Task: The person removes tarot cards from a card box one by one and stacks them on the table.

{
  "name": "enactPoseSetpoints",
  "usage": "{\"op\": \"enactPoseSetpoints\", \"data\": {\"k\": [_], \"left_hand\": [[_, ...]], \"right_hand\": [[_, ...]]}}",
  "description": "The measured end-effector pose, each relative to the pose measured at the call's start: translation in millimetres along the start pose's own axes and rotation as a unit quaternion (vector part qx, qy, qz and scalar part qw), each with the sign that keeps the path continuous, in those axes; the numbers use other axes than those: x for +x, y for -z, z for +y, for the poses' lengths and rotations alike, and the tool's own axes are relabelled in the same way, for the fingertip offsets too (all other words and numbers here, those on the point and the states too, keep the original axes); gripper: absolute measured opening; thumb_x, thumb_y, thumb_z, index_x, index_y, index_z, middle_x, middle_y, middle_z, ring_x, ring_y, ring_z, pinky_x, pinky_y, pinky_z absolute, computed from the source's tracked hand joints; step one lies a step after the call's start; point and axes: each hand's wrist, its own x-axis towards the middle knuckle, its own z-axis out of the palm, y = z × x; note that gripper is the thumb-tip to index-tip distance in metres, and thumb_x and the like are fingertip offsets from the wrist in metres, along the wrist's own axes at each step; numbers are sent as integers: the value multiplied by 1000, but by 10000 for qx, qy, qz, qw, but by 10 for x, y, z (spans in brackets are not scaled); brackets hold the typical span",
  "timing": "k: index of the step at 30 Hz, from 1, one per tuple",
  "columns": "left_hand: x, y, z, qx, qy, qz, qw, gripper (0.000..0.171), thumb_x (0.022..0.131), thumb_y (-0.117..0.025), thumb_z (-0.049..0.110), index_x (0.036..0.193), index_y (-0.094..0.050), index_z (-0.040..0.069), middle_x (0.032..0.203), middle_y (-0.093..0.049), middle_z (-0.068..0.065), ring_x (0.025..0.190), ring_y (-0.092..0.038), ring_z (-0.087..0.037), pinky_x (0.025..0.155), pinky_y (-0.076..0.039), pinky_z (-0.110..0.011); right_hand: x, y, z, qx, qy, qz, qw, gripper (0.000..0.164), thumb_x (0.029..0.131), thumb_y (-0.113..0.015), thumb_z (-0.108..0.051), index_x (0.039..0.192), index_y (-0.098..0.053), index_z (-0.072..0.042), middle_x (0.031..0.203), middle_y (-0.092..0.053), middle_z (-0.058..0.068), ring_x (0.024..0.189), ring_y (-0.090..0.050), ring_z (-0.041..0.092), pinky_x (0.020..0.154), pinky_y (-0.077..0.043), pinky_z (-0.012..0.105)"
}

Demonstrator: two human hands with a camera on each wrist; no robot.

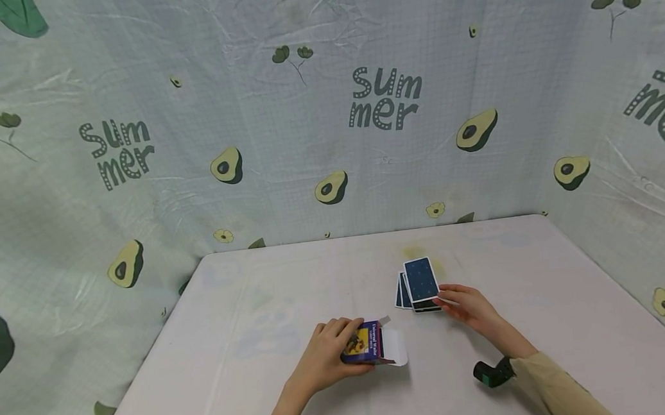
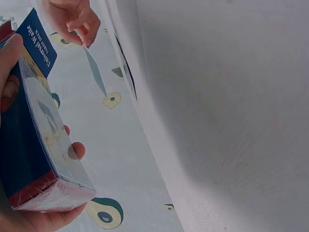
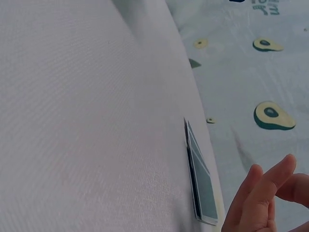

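Observation:
My left hand grips a blue tarot card box labelled "Universal Waite Tarot Deck", its end flap open towards the right. In the left wrist view the box lies between thumb and fingers, with a clear plastic face. My right hand pinches a dark blue tarot card by its near right corner. Seen from the left wrist, that card hangs in the air from the fingertips. Beneath it, a few overlapping tarot cards lie on the table, partly hidden by the held card.
A white cloth covers the table. Behind and beside it hangs a pale curtain printed with avocados and "summer". Black wrist devices sit at both sleeves.

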Motion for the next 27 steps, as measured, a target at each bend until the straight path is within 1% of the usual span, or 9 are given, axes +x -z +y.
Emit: {"op": "enactPoseSetpoints", "data": {"k": [4, 8, 12, 19, 23, 27], "left_hand": [[-2, -8, 7, 8, -2, -1, 10000, 76, 67, -69, 57, 128, -47, 18, 109, -56, 4, 95, -51, -10, 81, -39, -33], [-2, -14, 12, 11, -23, 13, 10000, 75, 67, -68, 57, 128, -48, 18, 109, -56, 4, 95, -51, -10, 80, -39, -32], [5, -10, 19, -5, -46, -3, 10000, 75, 67, -69, 57, 128, -48, 17, 109, -56, 4, 94, -51, -9, 80, -39, -32], [15, 1, 12, -29, -10, -111, 9999, 75, 68, -67, 57, 129, -47, 18, 110, -55, 4, 96, -51, -10, 82, -39, -33], [14, -2, 7, -35, -3, -97, 9999, 75, 68, -68, 57, 129, -47, 18, 110, -56, 4, 96, -51, -10, 82, -39, -33], [2, -10, -2, -31, 3, -75, 10000, 75, 68, -68, 57, 129, -47, 18, 110, -56, 4, 96, -51, -10, 82, -39, -33]], "right_hand": [[5, 3, 14, -12, 40, -31, 10000, 55, 88, -55, -9, 133, -30, 9, 77, -61, -5, 72, -62, 4, 63, -49, 15], [27, 19, 44, -24, 193, -212, 9996, 54, 88, -54, -7, 132, -30, 12, 76, -61, -6, 71, -62, 2, 62, -49, 15], [65, 39, 90, -98, 338, -300, 9989, 55, 87, -55, -6, 132, -30, 14, 77, -62, -6, 72, -62, 1, 64, -49, 15], [112, 24, 119, -300, 324, -110, 9990, 51, 87, -54, -2, 129, -32, 17, 78, -62, -1, 70, -63, 5, 65, -50, 18], [105, 13, 116, -512, 331, -40, 9981, 48, 87, -52, -1, 128, -34, 18, 83, -62, 4, 69, -63, 6, 65, -51, 20], [86, 8, 113, -668, 279, -61, 9974, 45, 87, -50, 0, 126, -34, 19, 82, -63, 6, 69, -64, 9, 66, -52, 21]]}}
